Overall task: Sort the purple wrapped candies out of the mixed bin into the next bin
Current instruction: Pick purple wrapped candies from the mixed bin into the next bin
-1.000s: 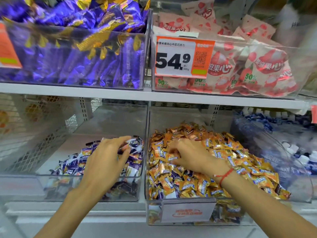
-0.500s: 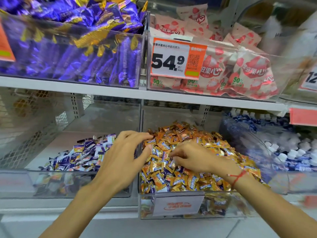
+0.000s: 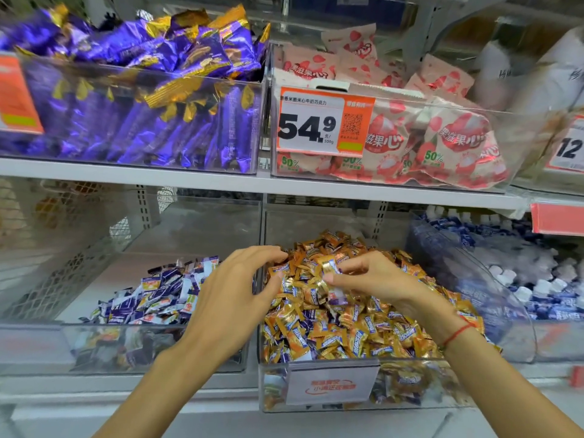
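**Sorting at the candy shelf**

While my left hand (image 3: pixel 234 298) hangs over the divider between two clear bins with fingers loosely curved and nothing in them, my right hand (image 3: pixel 373 279) pinches a small wrapped candy (image 3: pixel 328 267) between thumb and fingertips — gold foil shows, though I cannot tell its full colour. It sits just above the heap in the mixed bin (image 3: pixel 319 387), piled high with orange-gold candies (image 3: pixel 347 330) and a few purple-tinted ones among them. Just beside it to the left, the next bin (image 3: pixel 38 346) holds a lower pile of purple-and-white wrapped candies (image 3: pixel 158 295). A red string bracelet (image 3: pixel 458 335) circles my right wrist — overhead, an orange price tag (image 3: pixel 322 124) reads 54.9.
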A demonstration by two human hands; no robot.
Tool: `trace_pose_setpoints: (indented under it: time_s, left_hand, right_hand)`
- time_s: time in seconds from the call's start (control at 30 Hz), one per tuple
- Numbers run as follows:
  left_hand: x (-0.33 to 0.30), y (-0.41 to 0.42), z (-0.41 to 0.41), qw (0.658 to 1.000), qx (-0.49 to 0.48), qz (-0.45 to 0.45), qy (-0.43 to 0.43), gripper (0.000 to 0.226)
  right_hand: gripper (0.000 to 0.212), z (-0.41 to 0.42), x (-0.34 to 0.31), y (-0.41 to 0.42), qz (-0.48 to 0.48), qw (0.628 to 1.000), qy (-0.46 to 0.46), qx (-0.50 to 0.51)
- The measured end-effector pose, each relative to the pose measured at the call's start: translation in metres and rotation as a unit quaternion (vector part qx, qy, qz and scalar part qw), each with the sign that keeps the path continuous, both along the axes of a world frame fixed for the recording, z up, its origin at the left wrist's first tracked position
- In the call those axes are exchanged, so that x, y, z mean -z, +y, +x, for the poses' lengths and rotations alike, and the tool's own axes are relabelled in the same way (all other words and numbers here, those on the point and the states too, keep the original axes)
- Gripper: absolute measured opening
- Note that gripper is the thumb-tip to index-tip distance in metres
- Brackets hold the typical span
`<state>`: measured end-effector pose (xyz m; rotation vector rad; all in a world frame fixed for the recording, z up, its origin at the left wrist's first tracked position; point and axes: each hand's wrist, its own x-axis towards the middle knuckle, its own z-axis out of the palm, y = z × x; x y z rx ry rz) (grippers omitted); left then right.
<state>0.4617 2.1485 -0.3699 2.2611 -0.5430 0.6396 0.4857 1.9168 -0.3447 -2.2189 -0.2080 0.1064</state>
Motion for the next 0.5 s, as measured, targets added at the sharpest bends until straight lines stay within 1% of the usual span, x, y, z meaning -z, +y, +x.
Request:
trace_pose_setpoints:
  time_s: [0.03,0.1,0.13,0.2,0.23,0.27,0.33,0.4,0.47,0.5]
  left_hand:
    - [-0.002,-0.004,-0.001,1.0,0.011,-0.024,0.006,0.031]
    - [-0.007,-0.014,-0.004,0.996,0.041,-0.075,0.03,0.038]
    - [-0.009,-0.019,-0.005,0.992,0.062,-0.101,0.048,0.043]
    - [-0.012,-0.026,-0.005,0.98,0.098,-0.151,0.085,0.051]
    - [-0.014,-0.028,-0.004,0.975,0.105,-0.172,0.096,0.05]
    - [-0.016,-0.028,-0.002,0.971,0.104,-0.191,0.102,0.045]
    - [-0.02,-0.026,0.004,0.967,0.089,-0.216,0.104,0.03]
    - [-0.023,-0.025,0.011,0.967,0.081,-0.218,0.106,0.017]
    - [-0.024,-0.026,0.016,0.972,0.075,-0.205,0.091,0.009]
    - [-0.023,-0.026,0.019,0.978,0.064,-0.188,0.069,0.008]
  right_hand:
    - [0.022,-0.006,-0.005,0.003,0.045,0.999,0.011,-0.013]
    - [0.01,-0.015,-0.013,0.015,0.107,0.993,0.003,-0.048]
    - [0.009,-0.018,-0.017,0.021,0.139,0.989,-0.004,-0.057]
    - [0.031,-0.02,-0.02,0.03,0.192,0.98,-0.021,-0.044]
    - [0.037,-0.02,-0.019,0.033,0.194,0.98,-0.04,-0.029]
    - [0.037,-0.019,-0.018,0.036,0.177,0.982,-0.059,-0.011]
    - [0.03,-0.017,-0.013,0.039,0.116,0.99,-0.084,0.007]
    - [0.029,-0.017,-0.009,0.04,0.069,0.993,-0.1,0.013]
    - [0.032,-0.015,-0.008,0.037,0.057,0.992,-0.105,0.026]
    - [0.033,-0.015,-0.01,0.033,0.061,0.992,-0.103,0.033]
